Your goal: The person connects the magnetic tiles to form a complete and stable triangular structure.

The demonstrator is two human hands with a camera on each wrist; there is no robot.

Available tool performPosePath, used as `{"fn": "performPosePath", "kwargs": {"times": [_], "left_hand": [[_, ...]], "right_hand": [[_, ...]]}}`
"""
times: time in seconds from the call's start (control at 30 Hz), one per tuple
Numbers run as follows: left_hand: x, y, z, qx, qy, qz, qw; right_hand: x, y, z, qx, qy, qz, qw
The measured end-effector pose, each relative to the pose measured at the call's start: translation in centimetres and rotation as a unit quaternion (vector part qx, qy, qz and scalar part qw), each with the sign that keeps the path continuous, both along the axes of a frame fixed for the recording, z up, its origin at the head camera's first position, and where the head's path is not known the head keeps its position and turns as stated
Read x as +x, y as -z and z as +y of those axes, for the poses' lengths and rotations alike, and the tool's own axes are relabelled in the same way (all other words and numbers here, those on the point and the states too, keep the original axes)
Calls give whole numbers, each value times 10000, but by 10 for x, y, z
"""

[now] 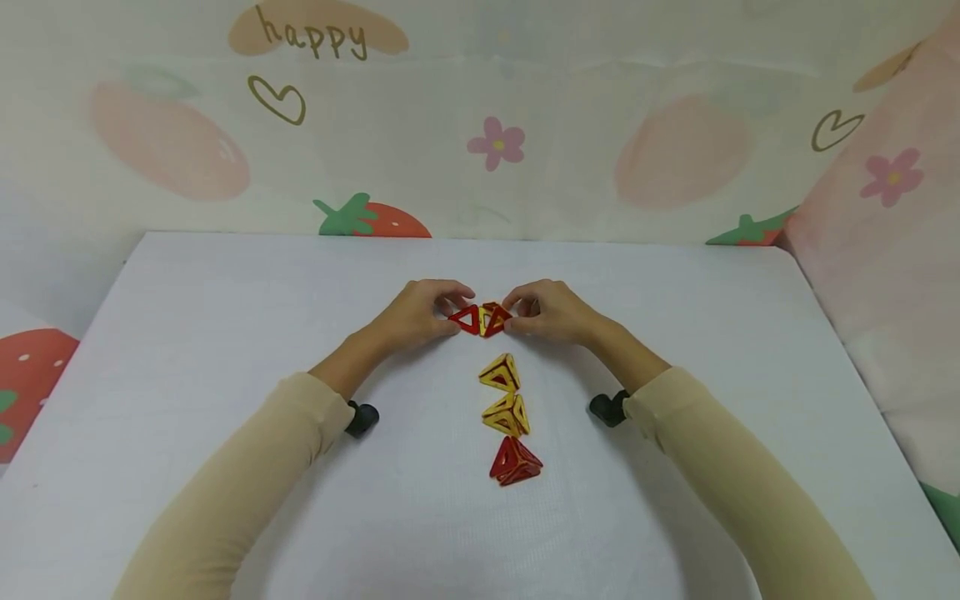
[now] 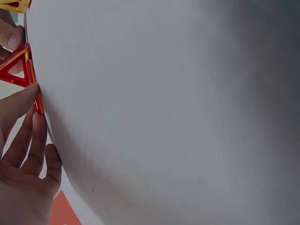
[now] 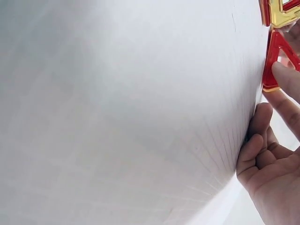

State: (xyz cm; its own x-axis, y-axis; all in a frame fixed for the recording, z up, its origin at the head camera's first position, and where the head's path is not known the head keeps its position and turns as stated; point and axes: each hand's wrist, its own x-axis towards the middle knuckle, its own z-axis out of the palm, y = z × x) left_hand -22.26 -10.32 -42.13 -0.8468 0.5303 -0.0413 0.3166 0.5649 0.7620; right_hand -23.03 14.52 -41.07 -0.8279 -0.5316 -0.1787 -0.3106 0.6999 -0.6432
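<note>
At the middle back of the table, a low row of triangular magnetic tiles sits between both hands. My left hand (image 1: pixel 416 315) pinches the red triangle tile (image 1: pixel 476 320) at the left end, its thumb on the near side and fingers behind. My right hand (image 1: pixel 557 313) pinches the red triangle tile (image 3: pixel 271 63) at the right end between thumb and index finger, the other fingers curled near the tabletop. Yellow tile (image 1: pixel 483 322) shows between the red ones. Fingers partly cover the outer corners of the row.
In front of the hands stand two yellow tile pyramids (image 1: pixel 501 372) and a red tile pyramid (image 1: pixel 515 462), lined up toward me. The white table (image 1: pixel 225 333) ends at a printed cloth backdrop (image 1: pixel 555 100). Dark wrist cameras (image 1: pixel 363 419) sit inside both sleeves.
</note>
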Motion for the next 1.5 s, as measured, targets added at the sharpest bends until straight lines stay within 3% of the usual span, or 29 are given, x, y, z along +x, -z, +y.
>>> {"fn": "performPosePath", "kwargs": {"times": [0.43, 0.97, 1.5], "left_hand": [[3, 1, 2, 185, 3, 60, 9998], [0, -6, 11, 887, 41, 90, 9960], [-1, -4, 24, 792, -20, 128, 9968]], "right_hand": [[1, -1, -1, -1, 8, 34, 10000], [2, -2, -1, -110, -22, 73, 9999], [2, -2, -1, -103, -41, 133, 9998]]}}
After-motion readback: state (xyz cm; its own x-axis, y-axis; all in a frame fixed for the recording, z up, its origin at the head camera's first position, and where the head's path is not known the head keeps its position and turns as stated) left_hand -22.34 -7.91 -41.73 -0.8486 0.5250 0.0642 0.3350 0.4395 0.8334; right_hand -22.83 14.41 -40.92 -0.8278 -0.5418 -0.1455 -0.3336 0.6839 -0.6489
